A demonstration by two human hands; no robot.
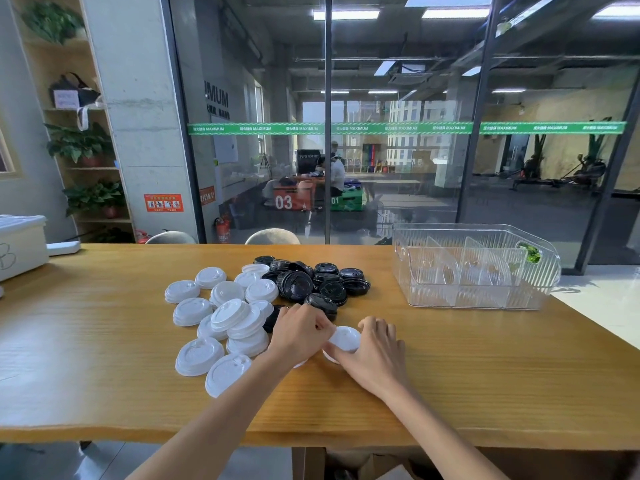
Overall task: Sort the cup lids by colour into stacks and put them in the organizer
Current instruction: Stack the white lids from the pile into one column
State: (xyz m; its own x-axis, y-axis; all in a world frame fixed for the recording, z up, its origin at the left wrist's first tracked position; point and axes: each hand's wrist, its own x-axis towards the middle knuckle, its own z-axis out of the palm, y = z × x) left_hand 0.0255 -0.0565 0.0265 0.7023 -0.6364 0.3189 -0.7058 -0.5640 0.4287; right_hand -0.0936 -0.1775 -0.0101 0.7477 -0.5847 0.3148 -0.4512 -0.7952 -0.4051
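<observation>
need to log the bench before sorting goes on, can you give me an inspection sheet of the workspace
surface: wooden table, bare wood in front of the lids
job's things: loose white lids on the left, black lids heaped behind them, unsorted; clear organizer at far right, its compartments hold no lids
clutter: white box at the far left edge of the table
grips: left hand and right hand both pinch a small white stack near the middle of the table
cables: nothing seen
surroundings: glass wall behind the table, plant shelf to the left, two chair backs at the far edge
</observation>
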